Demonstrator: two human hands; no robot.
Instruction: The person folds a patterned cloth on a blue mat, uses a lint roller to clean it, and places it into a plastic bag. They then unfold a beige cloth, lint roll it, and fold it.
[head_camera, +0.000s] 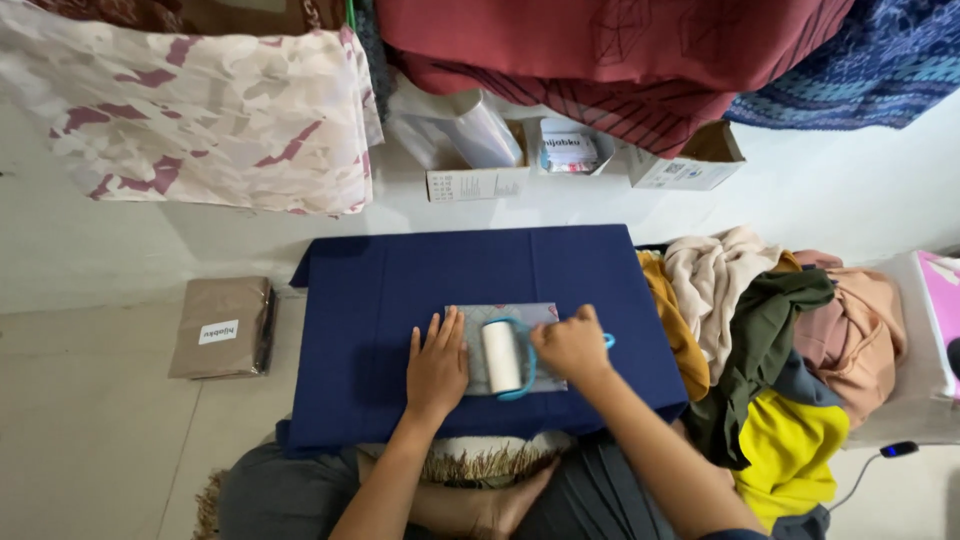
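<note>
A small folded grey patterned cloth (505, 313) lies on a dark blue cloth-covered board (400, 280) over my lap. My left hand (437, 365) presses flat on the left part of the grey cloth, fingers apart. My right hand (572, 345) grips the blue handle of a lint roller (503, 356), whose white roll rests on the grey cloth between my two hands.
A heap of folded and crumpled fabrics (770, 330) in beige, green, yellow and pink lies at the right. A brown flat package (222, 326) rests on the floor at the left. Small cardboard boxes (480, 180) stand along the wall, with hanging cloths (200, 110) above.
</note>
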